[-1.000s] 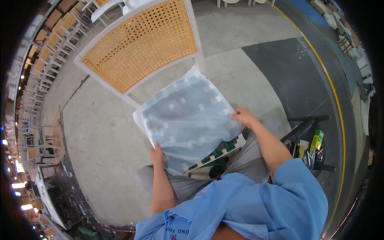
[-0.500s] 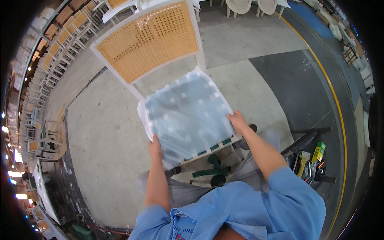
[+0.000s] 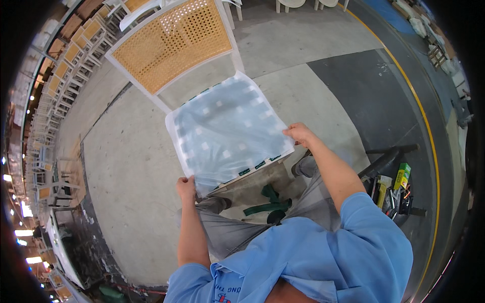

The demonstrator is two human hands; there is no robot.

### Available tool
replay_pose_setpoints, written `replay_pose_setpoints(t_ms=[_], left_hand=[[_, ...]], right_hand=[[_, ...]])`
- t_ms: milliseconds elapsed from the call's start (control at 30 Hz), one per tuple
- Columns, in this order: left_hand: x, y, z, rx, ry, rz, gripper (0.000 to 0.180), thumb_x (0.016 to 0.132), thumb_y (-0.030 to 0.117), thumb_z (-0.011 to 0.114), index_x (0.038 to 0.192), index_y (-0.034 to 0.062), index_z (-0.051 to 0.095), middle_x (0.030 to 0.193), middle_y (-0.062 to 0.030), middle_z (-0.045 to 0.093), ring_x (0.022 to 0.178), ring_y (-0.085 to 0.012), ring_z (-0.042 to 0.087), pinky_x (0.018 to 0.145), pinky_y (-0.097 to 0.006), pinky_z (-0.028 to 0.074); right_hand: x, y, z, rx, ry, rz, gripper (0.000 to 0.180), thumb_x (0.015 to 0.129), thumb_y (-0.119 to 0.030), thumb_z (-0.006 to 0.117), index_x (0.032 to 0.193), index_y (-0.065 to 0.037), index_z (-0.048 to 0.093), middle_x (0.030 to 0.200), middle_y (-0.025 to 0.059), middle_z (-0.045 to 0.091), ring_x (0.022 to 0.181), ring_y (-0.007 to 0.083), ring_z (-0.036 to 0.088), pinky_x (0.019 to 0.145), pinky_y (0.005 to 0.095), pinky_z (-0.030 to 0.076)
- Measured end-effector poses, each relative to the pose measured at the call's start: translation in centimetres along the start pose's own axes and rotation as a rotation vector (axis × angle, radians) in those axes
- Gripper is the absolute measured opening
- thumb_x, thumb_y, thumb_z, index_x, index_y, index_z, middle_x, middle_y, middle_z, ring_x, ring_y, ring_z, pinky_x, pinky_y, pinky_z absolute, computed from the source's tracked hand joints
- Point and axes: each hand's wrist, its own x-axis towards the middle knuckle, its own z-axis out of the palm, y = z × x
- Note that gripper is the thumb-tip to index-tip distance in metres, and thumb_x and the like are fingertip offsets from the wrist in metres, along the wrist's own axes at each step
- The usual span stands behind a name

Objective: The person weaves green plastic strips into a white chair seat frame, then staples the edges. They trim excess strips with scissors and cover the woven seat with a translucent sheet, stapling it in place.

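In front of me stands a white chair with a woven cane back (image 3: 174,43). Over its seat lies a thin translucent white sheet (image 3: 227,136), and a webbing of green straps (image 3: 260,165) with pale squares shows through and along the front edge. My left hand (image 3: 186,188) pinches the sheet's near left corner. At the right front corner my right hand (image 3: 299,134) grips the sheet's edge between thumb and fingers. A piece of green strap (image 3: 268,206) lies on the floor between my feet.
At my right, a dark low stool (image 3: 389,192) holds tools and a green-yellow box (image 3: 402,177). Rows of cane-backed chairs (image 3: 65,70) line the far left. A white panel (image 3: 60,247) is at the lower left. A yellow line (image 3: 422,113) runs along the floor at right.
Both hands have shifted outward and pulled the sheet's near corners. The sheet lies flatter, and green webbing now shows at the seat's back edge. The chair sits slightly further left in view.
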Motion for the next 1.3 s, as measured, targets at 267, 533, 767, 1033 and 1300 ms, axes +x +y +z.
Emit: replay_pose_setpoints(t_ms=[267,533,767,1033,1300], left_hand=[[0.9,1.4,-1.7,-0.091,-0.033,-0.027,0.022,0.085,0.014,0.074,0.097,-0.0031,0.065,0.081,-0.0099,0.067,0.072,-0.0175,0.063,0.065,-0.035,0.051],[0.9,0.1,-2.0,-0.114,-0.005,0.031,0.021,0.089,0.014,0.071,0.099,-0.0042,0.067,0.083,-0.0081,0.067,0.072,-0.0154,0.061,0.065,-0.032,0.050],[-0.9,1.7,-2.0,0.435,0.276,0.149,0.032,0.089,0.015,0.069,0.116,-0.0020,0.064,0.106,-0.0201,0.069,0.094,-0.0330,0.066,0.084,-0.043,0.053],[-12.4,12.7,15.1,0.244,-0.277,1.115,0.050,0.093,0.016,0.063,0.141,0.0055,0.051,0.143,-0.0167,0.053,0.138,-0.0418,0.042,0.117,-0.053,0.030],[-14.8,16.3,24.0,0.483,-0.370,1.067,0.071,0.098,0.031,0.055,0.157,0.0054,0.026,0.163,-0.0137,0.030,0.150,-0.0419,0.023,0.123,-0.055,0.016]], right_hand=[[-1.2,0.4,0.1,-0.321,0.106,-0.092,0.031,0.079,-0.029,0.083,0.083,-0.003,0.067,0.083,0.0111,0.069,0.076,0.0246,0.064,0.070,0.0403,0.051],[-1.2,2.9,0.7,-0.424,0.256,-0.377,0.033,0.075,-0.025,0.087,0.082,0.000,0.065,0.076,0.0110,0.067,0.071,0.0227,0.061,0.066,0.0372,0.050],[-0.6,2.9,0.8,-0.398,0.237,-0.346,0.040,0.073,-0.034,0.088,0.086,-0.003,0.066,0.084,0.0125,0.069,0.077,0.0251,0.065,0.069,0.0387,0.052],[0.8,4.4,0.0,-0.218,0.142,-0.273,0.040,0.072,-0.032,0.089,0.085,-0.003,0.066,0.081,0.0116,0.068,0.072,0.0223,0.063,0.065,0.0370,0.052],[0.8,4.5,-1.0,-0.086,0.082,-0.174,0.044,0.076,-0.032,0.088,0.103,-0.004,0.067,0.084,0.0094,0.067,0.072,0.0189,0.061,0.064,0.0347,0.050]])
